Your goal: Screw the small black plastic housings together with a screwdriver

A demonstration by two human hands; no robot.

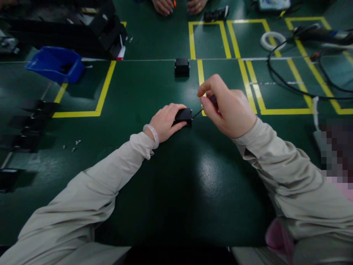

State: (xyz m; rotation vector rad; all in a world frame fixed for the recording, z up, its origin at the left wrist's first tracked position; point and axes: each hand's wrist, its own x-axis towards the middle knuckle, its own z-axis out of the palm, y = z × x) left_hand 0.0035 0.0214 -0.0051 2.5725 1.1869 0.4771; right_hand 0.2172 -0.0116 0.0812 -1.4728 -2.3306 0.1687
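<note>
My left hand [166,123] grips a small black box [184,116] on the green table, thumb on the near side and fingers over the far side. In my right hand [224,106] is a screwdriver [198,112], its handle mostly hidden by the curled fingers. The thin metal shaft slants down to the left, and its tip meets the right end of the box, where a small screw head shows. Another black box [182,67] of like shape stands farther back, touched by neither hand.
Several loose screws [73,148] lie at left, near a row of black parts [29,127]. A blue bin [56,64] and black racks [102,29] stand behind. At right are a tape roll [273,41] and a black cable [286,81]. Another person's hands [163,6] rest across the table.
</note>
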